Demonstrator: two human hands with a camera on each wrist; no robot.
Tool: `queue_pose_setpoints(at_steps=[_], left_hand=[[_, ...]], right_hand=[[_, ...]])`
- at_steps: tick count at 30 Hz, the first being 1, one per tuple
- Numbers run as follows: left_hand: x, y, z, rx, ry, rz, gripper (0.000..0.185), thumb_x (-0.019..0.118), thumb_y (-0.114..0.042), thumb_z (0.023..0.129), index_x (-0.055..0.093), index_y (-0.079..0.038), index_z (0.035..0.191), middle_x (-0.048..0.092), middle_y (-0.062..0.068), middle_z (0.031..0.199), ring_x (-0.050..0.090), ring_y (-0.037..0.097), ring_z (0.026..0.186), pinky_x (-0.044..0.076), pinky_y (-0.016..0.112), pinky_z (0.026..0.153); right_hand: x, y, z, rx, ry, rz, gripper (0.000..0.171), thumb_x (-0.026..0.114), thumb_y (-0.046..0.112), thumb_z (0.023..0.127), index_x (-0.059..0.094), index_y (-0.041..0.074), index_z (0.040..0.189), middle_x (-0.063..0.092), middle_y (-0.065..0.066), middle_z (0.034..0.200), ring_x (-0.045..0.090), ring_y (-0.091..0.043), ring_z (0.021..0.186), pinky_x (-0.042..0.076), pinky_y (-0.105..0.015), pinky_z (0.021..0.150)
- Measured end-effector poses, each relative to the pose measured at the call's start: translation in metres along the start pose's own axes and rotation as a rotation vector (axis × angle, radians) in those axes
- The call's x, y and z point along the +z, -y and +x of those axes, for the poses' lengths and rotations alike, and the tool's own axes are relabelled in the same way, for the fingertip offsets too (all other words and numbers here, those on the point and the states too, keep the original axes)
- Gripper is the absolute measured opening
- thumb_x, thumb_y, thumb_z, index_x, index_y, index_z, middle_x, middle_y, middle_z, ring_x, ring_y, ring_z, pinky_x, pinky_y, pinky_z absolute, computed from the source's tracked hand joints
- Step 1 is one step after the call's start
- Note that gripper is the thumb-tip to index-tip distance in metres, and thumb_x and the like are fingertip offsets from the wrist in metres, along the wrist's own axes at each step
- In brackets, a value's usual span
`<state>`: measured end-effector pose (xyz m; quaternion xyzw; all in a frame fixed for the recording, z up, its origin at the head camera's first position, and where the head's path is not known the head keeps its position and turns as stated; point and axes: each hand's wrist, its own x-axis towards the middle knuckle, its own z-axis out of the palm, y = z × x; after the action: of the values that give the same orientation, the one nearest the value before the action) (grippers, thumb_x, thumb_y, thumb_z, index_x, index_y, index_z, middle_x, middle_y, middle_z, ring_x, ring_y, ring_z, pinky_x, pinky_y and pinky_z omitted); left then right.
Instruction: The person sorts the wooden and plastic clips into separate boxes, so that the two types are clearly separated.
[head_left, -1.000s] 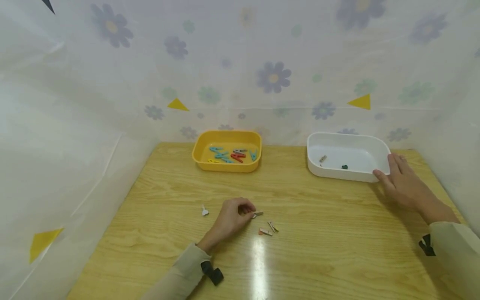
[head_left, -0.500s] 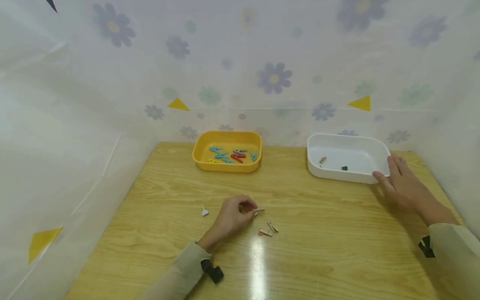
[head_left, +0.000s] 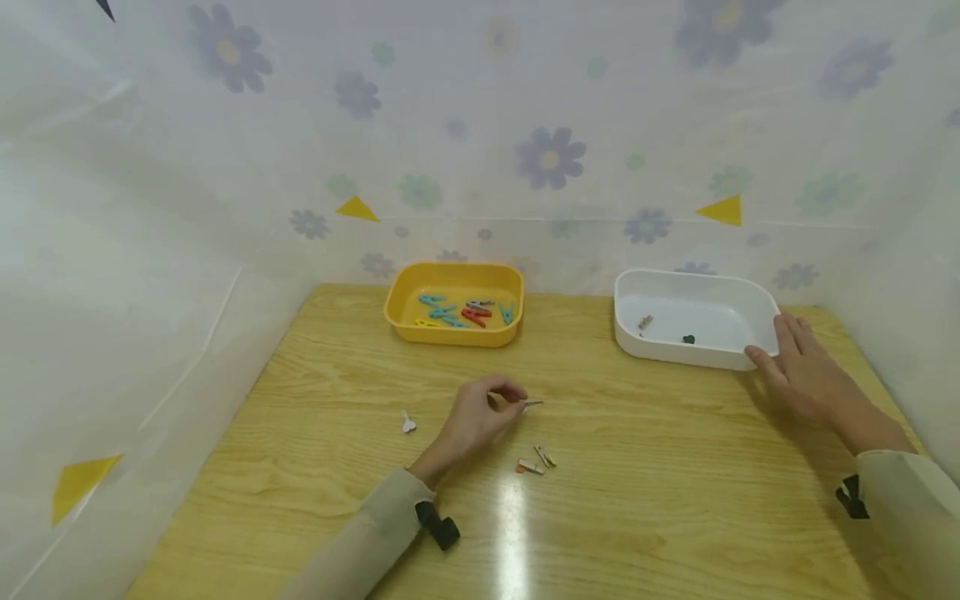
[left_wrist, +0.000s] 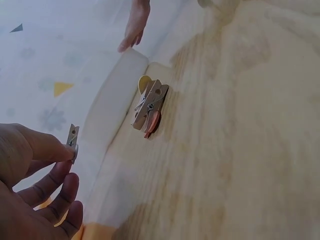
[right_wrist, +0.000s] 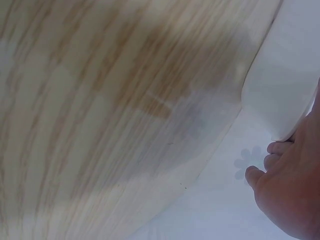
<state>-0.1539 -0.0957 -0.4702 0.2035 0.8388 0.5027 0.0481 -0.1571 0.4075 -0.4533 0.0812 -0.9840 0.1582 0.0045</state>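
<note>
1. Head view: my left hand (head_left: 474, 421) pinches a small wooden clip (head_left: 531, 403) between thumb and fingertips, lifted just clear of the table (head_left: 645, 467). The clip's long axis runs roughly level, pointing rightward away from my palm.
2. Left wrist view: the same clip (left_wrist: 73, 141) sits at my fingertips (left_wrist: 56, 152), the remaining fingers loosely curled beneath it.
3. My right hand (head_left: 806, 371) lies flat, fingers straight, touching the near right corner of the white tray (head_left: 753, 293); it holds nothing.
4. The held clip lies well apart from my right hand and between the two trays in line; the left hand alone carries it.
5. Two more clips (head_left: 536, 461) lie on the table just right of my left wrist, touching each other; a pale one (head_left: 408, 423) lies to its left.
6. The yellow tray (head_left: 453, 333) with coloured clips stands beyond.
</note>
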Motion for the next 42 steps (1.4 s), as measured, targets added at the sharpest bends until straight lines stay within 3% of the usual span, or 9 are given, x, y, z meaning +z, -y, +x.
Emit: queue_pose_setpoints(at_steps=[7,18,28,35,42], left_hand=[[0.009,-0.008,0.022,0.049,-0.020,-0.027,0.005,0.078,-0.008,0.092,0.076,-0.012,0.096,0.072,-0.004,0.090,0.065,0.010,0.087,0.052,0.025,0.072],[0.023,-0.031,0.053,0.119,-0.028,-0.022,0.004,0.078,-0.011,0.093,0.076,-0.011,0.097,0.073,-0.003,0.091,0.064,0.007,0.085,0.052,0.021,0.069],[0.043,-0.050,0.091,0.125,-0.014,-0.032,0.004,0.077,-0.011,0.094,0.076,-0.009,0.098,0.073,-0.001,0.091,0.064,0.004,0.083,0.051,0.017,0.067],[0.057,-0.063,0.116,0.168,-0.039,-0.030,0.004,0.077,-0.009,0.094,0.077,-0.007,0.097,0.074,0.001,0.089,0.065,0.005,0.080,0.055,0.021,0.075],[0.069,-0.069,0.134,0.170,-0.046,-0.016,0.005,0.077,-0.010,0.094,0.077,-0.006,0.097,0.075,0.003,0.090,0.066,0.005,0.078,0.050,0.013,0.072]], right_hand=[[-0.003,0.002,-0.001,0.002,0.004,0.006,0.079,0.035,0.036,0.113,-0.008,-0.015,0.155,-0.008,-0.041,0.160,-0.013,-0.054,0.149,-0.007,-0.063,0.119],[-0.003,0.003,0.000,-0.008,0.005,-0.009,0.079,0.035,0.036,0.113,-0.007,-0.017,0.155,-0.005,-0.043,0.160,-0.013,-0.054,0.149,-0.005,-0.064,0.119],[-0.001,-0.002,0.001,-0.018,0.008,-0.014,0.078,0.034,0.035,0.113,-0.007,-0.017,0.154,-0.008,-0.043,0.160,-0.014,-0.054,0.149,-0.007,-0.062,0.119],[-0.001,0.000,0.001,-0.009,0.002,-0.009,0.079,0.035,0.036,0.113,-0.006,-0.017,0.155,-0.007,-0.043,0.160,-0.012,-0.055,0.149,-0.006,-0.062,0.119],[-0.003,0.002,-0.001,0.001,0.006,-0.005,0.080,0.035,0.038,0.113,-0.007,-0.016,0.155,-0.009,-0.041,0.160,-0.012,-0.055,0.149,-0.006,-0.062,0.119]])
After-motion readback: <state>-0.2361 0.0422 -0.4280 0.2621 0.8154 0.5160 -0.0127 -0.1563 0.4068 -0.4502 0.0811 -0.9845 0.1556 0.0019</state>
